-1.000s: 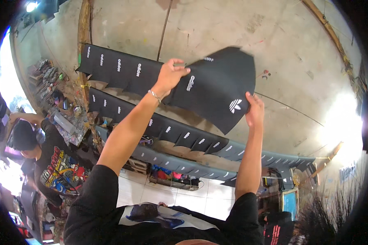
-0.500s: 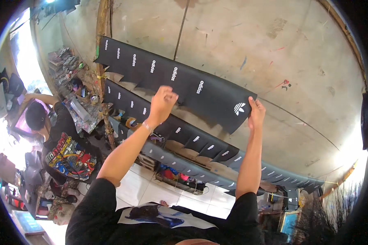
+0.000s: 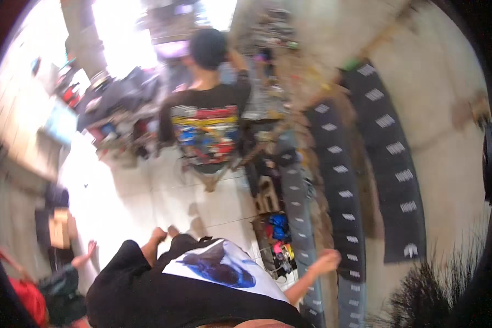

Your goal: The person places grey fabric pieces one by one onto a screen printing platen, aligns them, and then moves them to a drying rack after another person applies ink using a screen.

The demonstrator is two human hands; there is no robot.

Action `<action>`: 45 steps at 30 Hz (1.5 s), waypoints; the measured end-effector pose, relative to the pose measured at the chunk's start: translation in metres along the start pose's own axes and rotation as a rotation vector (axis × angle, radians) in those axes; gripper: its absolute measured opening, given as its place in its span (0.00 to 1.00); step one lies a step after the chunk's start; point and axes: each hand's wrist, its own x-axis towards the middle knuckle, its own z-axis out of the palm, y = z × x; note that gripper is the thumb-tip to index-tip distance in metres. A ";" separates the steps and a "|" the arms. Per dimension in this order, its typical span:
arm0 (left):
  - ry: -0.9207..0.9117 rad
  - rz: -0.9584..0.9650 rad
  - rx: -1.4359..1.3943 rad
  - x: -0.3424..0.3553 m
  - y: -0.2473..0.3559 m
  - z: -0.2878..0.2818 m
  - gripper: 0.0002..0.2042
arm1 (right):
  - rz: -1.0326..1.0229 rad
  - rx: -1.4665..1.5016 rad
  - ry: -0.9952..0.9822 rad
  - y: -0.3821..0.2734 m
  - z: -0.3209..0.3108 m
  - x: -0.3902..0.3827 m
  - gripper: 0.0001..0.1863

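Observation:
My right hand (image 3: pixel 327 261) is raised beside the middle row of black printed pieces (image 3: pixel 341 175). Motion smears its fingers, and whether it touches that row is unclear. Farther right hangs the outer black printed strip (image 3: pixel 393 164), with a white emblem at its near end; neither hand is on it. My left hand (image 3: pixel 158 235) appears lowered past the black sleeve, small and blurred over the white floor, so its fingers cannot be read. A narrower grey printed row (image 3: pixel 298 218) runs to the left of the middle one.
A seated co-worker (image 3: pixel 206 120) has their back to me, beside a cluttered bench. At lower left is another person in red (image 3: pixel 27 298), near cardboard boxes (image 3: pixel 59 229). A crate of colourful items (image 3: pixel 276 240) stands beside the rows. White tiles (image 3: pixel 218 202) cover the floor.
The view has swung left, so the rows now run up the right side. My right hand has left the outer strip's end; my left hand has dropped away from in front of it.

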 end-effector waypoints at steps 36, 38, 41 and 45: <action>0.570 -0.561 -1.334 0.027 -0.177 -0.419 0.11 | 0.925 0.008 -1.688 -0.575 0.852 -0.706 0.21; 0.625 -0.320 -1.345 0.055 -0.159 -0.474 0.13 | 1.006 0.116 -1.787 -0.585 0.850 -0.701 0.15; 0.520 -0.213 -1.202 0.113 -0.137 -0.535 0.13 | 1.322 0.510 -2.016 -0.669 0.794 -0.724 0.07; 0.503 0.162 -0.955 0.191 -0.086 -0.610 0.28 | 1.600 0.513 -2.357 -0.790 0.673 -0.753 0.05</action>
